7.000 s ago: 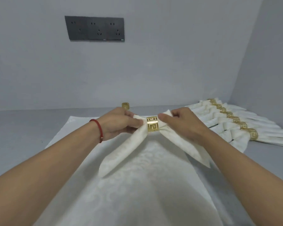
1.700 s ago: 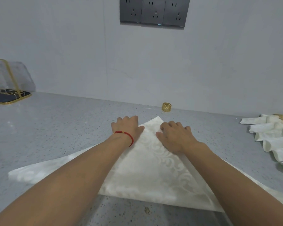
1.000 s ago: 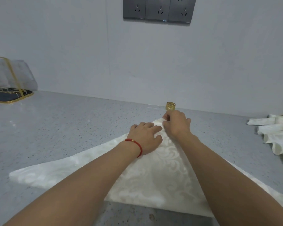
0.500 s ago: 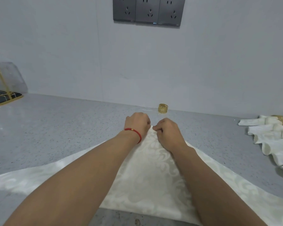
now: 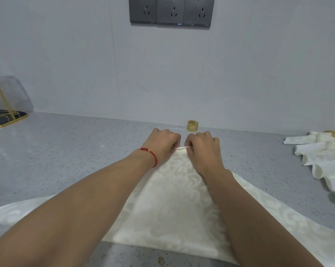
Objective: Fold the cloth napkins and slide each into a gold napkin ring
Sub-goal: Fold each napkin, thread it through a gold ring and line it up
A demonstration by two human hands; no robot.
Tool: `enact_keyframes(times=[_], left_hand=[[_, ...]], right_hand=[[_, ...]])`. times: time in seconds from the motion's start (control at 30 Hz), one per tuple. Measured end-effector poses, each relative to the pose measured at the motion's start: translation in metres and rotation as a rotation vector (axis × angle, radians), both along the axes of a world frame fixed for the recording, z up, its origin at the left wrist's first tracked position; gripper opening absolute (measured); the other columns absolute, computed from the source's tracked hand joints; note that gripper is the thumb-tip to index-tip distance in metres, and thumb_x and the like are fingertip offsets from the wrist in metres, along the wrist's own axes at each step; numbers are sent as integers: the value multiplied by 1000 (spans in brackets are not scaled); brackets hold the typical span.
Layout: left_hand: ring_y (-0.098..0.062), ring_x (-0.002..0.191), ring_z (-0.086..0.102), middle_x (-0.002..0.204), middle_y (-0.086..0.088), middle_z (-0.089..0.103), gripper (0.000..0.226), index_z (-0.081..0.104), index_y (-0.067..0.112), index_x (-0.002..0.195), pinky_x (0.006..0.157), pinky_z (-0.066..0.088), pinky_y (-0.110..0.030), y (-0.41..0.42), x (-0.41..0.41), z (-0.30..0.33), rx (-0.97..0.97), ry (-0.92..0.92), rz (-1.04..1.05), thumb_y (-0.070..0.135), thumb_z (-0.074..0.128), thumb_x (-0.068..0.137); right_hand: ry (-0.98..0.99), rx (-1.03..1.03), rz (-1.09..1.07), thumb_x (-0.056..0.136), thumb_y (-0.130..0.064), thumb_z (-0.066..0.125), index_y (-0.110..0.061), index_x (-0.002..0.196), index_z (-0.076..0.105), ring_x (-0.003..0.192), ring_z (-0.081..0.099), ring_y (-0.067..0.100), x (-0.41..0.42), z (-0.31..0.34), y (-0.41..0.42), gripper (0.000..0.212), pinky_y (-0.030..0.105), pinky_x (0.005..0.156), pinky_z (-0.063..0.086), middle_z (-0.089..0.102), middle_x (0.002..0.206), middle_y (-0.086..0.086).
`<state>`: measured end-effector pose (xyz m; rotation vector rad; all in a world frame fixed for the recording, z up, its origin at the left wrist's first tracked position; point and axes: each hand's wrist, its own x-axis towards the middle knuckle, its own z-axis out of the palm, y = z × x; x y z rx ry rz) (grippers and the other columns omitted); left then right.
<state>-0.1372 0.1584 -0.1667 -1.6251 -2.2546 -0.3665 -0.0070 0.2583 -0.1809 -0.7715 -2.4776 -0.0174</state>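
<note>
Both hands, left hand (image 5: 163, 144) and right hand (image 5: 204, 151), pinch the napkin (image 5: 174, 199) tip, gold ring (image 5: 192, 125) just beyond.

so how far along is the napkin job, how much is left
Done: a row of ringed napkins lies at the right edge. In hand: the left hand and right hand pinch the far corner of one flat napkin, starting its fold. Left: finish folding it, then slide it into the loose gold ring beyond the hands.
</note>
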Motion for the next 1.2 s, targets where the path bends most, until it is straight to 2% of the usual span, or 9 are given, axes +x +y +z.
enact_keyframes(times=[0.2,0.4,0.5,0.6,0.73,0.93,1.07,1.17,1.2], left_hand=[[-15,83,49,80,11,59,23,58,28,77,75,29,-30,-11,6,-3,-49,112,-38,10,50,90],[-18,85,65,83,5,73,24,76,23,102,82,52,-33,-19,13,-16,229,-359,80,18,55,92],[-18,81,67,78,4,73,17,78,24,87,77,55,-33,-17,12,-21,293,-486,107,14,64,87],[-26,87,62,79,-1,67,22,50,22,72,73,51,-38,-12,13,-25,223,-365,145,8,59,86],[-22,102,48,103,3,55,21,70,25,95,78,36,-35,-11,16,-25,145,-230,159,10,55,96],[-18,86,46,79,9,56,22,67,29,83,74,25,-34,-18,27,-11,58,89,181,8,64,82],[-27,87,54,78,-5,52,36,44,26,60,76,35,-38,-22,32,13,-211,-53,122,-3,55,79],[-45,79,52,79,-23,49,22,43,4,85,68,48,-40,-22,22,12,-201,-255,133,-9,45,68],[-45,70,46,71,-21,45,41,20,24,73,63,48,-39,-23,21,8,-132,-251,121,-8,44,66]], right_hand=[[-91,132,77,82,-2,70,-27,95,70,98,50,20,3,-3,-1,27,34,78,31,62,90,-7],[41,-139,19,96,-22,49,-27,94,75,93,58,24,7,-4,-6,27,41,85,39,71,86,-6],[38,-214,28,95,-12,53,-19,82,72,97,56,32,5,-9,2,25,43,80,42,67,85,1],[-24,-199,11,99,-15,57,-25,91,73,104,49,24,6,-6,3,20,40,83,37,59,101,-2],[-112,-78,34,94,-5,57,-27,97,61,99,52,20,6,-3,1,22,39,87,33,60,98,-6],[-247,0,103,81,3,55,-25,92,60,92,57,22,10,16,1,30,38,84,34,58,94,-5],[-373,-76,132,86,0,56,-26,97,68,96,60,22,9,27,2,31,37,85,35,65,99,-6],[-336,-225,145,90,-13,58,-30,93,71,91,65,22,9,28,10,21,37,84,52,68,99,-5],[-291,-266,146,90,-14,60,-31,92,71,89,66,21,10,28,10,21,38,84,56,69,98,-5]])
